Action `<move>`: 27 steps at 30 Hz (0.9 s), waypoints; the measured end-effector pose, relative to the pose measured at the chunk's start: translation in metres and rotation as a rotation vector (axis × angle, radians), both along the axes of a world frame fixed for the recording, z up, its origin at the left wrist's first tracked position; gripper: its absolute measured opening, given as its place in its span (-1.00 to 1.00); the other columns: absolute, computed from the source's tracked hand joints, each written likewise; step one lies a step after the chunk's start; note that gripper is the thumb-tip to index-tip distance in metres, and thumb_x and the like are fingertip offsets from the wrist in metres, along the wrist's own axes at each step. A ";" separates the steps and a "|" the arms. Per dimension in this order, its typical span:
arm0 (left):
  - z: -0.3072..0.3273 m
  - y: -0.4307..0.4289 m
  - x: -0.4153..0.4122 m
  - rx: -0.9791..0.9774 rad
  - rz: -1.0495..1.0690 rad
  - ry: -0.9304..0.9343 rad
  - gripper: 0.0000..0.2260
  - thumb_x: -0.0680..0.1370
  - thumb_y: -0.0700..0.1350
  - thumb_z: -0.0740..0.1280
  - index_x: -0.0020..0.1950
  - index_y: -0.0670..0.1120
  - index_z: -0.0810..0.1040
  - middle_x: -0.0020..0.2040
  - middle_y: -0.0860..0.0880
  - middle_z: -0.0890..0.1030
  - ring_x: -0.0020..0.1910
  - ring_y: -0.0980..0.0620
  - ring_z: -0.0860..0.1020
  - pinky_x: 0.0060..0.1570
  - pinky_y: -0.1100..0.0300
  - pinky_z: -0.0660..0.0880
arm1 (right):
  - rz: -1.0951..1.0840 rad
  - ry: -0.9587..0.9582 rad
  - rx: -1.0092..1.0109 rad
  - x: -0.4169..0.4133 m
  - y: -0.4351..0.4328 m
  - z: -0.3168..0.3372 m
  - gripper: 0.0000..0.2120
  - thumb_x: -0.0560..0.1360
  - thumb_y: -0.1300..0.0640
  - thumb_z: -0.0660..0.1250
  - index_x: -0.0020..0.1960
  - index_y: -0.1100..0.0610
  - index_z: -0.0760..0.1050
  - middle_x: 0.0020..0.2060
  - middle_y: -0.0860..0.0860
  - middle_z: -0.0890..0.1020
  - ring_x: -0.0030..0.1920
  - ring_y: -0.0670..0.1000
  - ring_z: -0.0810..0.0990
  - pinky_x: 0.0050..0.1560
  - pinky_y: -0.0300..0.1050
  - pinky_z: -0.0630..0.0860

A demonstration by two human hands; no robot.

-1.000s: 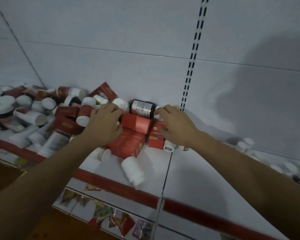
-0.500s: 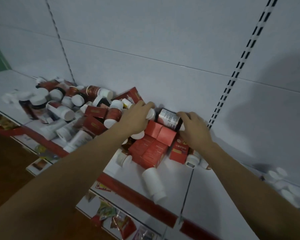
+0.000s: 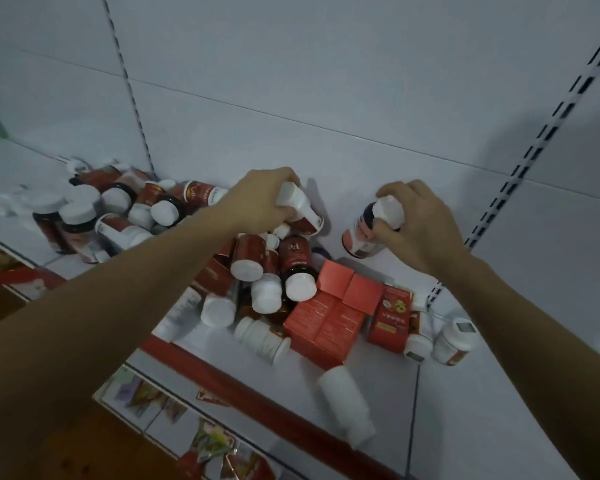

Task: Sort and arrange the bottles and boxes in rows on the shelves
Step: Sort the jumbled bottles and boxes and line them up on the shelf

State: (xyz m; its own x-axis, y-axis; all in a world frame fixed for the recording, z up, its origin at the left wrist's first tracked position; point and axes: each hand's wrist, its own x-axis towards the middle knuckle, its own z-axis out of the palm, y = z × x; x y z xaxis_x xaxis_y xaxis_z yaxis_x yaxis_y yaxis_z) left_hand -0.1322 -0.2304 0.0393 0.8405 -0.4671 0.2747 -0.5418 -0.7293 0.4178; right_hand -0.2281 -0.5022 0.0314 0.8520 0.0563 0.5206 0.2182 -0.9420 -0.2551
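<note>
Nearest, below the shelf's front, a lower shelf [image 3: 142, 407] holds glossy packets [image 3: 212, 445]. A smooth red edge strip [image 3: 257, 403] runs along the front lip of the white shelf [image 3: 482, 427], whose right part is bare, flat sheet with a seam line across it. A plain white cylindrical bottle [image 3: 347, 407] lies on its side just behind the strip, apart from the rest. Behind it a cluster of matte red cardboard boxes [image 3: 326, 320] sits tight together, with a taller red box [image 3: 390, 320] touching their right side and two white bottles [image 3: 452, 341] just beside that.

To the left a heap of bottles [image 3: 267, 271] sprawls toward the shelf's left edge: round white caps, dark glossy bodies, red labels, lying at all angles and overlapping.

Further back the hands work apart. The left hand [image 3: 257, 206] has its fingers curled round a white-capped, red-labelled bottle [image 3: 300, 209], tilted above the heap. The right hand [image 3: 420, 230] grips the white cap of a dark bottle [image 3: 361, 237], which leans in the open strip of shelf between boxes and wall; whether its base rests there cannot be told.

Farthest, the smooth white back panel [image 3: 326, 81] rises, crossed by a slotted metal upright [image 3: 534, 150].
</note>
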 end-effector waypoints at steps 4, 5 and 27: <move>0.026 0.041 0.021 -0.066 -0.017 0.005 -0.61 0.53 0.00 0.47 0.32 -0.02 0.52 0.19 -0.02 0.60 -0.01 0.02 0.54 0.01 0.18 0.40 | -0.053 0.024 0.047 0.025 0.031 0.029 -0.52 0.39 -0.18 0.21 0.23 0.01 0.51 0.06 0.03 0.54 -0.02 0.07 0.54 -0.01 -0.03 0.48; 0.032 0.056 0.027 -0.081 -0.010 0.004 -0.62 0.54 0.01 0.46 0.32 -0.01 0.53 0.17 0.00 0.59 -0.03 0.02 0.54 0.01 0.19 0.39 | -0.065 0.043 0.050 0.033 0.043 0.037 -0.53 0.39 -0.17 0.22 0.23 -0.01 0.50 0.06 0.02 0.54 -0.01 0.05 0.53 -0.02 -0.07 0.44; 0.060 0.526 0.140 0.176 0.633 0.007 -0.65 0.56 -0.07 0.38 0.34 -0.04 0.50 0.30 -0.13 0.54 0.16 -0.13 0.50 0.02 0.06 0.46 | 0.388 0.227 -0.542 0.293 0.470 0.117 -0.57 0.54 -0.05 0.31 0.39 -0.03 0.41 0.23 0.10 0.52 0.19 0.18 0.51 0.08 0.05 0.48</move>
State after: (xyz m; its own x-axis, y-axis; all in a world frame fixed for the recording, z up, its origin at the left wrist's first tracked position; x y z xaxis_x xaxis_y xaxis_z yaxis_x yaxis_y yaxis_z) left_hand 0.0081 0.2955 0.0988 0.9691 0.0805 0.2332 0.0162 -0.9640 0.2655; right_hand 0.0654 -0.0318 0.1487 0.8023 0.5790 0.1453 0.5608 -0.8144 0.1490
